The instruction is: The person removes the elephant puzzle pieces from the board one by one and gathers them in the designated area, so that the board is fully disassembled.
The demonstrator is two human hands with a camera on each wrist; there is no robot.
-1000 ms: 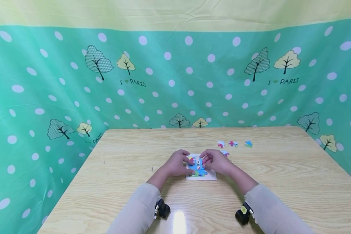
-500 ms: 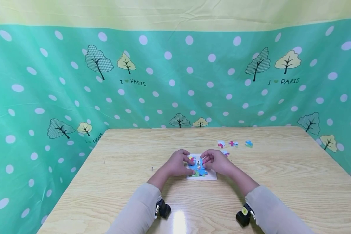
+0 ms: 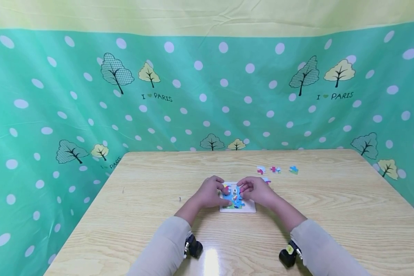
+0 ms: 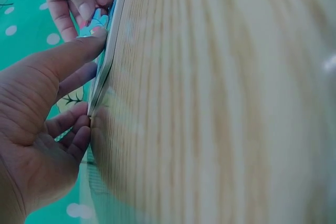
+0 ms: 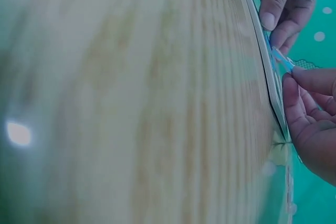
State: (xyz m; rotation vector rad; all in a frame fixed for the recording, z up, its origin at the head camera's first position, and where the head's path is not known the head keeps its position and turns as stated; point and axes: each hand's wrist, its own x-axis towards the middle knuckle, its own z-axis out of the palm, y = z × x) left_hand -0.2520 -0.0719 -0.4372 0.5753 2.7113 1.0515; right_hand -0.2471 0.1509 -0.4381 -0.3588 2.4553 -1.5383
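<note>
A white-edged puzzle board (image 3: 250, 207) lies on the table between both hands, with joined blue and green pieces (image 3: 235, 205) in its tray. The left hand (image 3: 208, 194) reaches over the board's left side, thumb and fingers extended onto the pieces; its lower fingers touch the board's edge in the left wrist view (image 4: 37, 98). The right hand (image 3: 259, 191) is over the right side. In the right wrist view it (image 5: 317, 108) pinches a blue piece (image 5: 284, 60) between thumb and finger, tilted above the board. Fingers partly hide the pieces.
Loose puzzle pieces lie beyond the right hand: a red-and-white one (image 3: 260, 170), a red one (image 3: 273, 169) and a blue-green one (image 3: 293, 169). Another (image 3: 266, 180) sits close behind that hand. A small bit (image 3: 180, 199) lies left of the board.
The blue piece at the right fingertips has shifted and tilted slightly over the board. Both hands have otherwise stayed almost still.
</note>
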